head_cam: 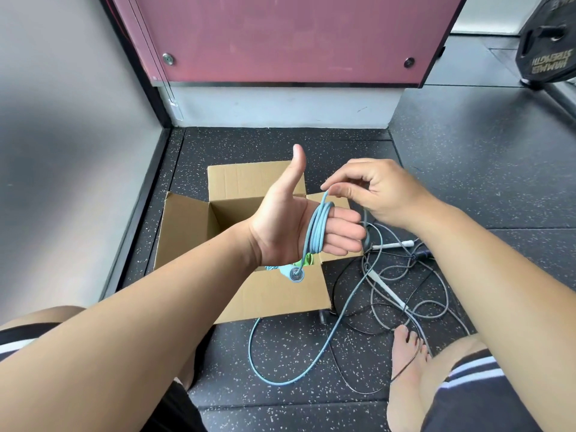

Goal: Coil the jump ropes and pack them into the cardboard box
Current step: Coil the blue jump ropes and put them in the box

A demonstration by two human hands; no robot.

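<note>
Left hand faces palm-up, thumb toward 12 o'clock, straight fingers toward 3 o'clock; right hand, at its 2 o'clock, pinches the blue jump rope.

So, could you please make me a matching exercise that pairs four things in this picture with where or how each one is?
Things:
1. blue jump rope
2. cardboard box
3. white handles
4. weight plate

Places or states:
A. far corner, on the person's right
B. wound round the fingers of the left hand
C. open, flaps spread
D. lying on the floor among tangled ropes

Pairs: 1-B, 2-C, 3-D, 4-A
</note>
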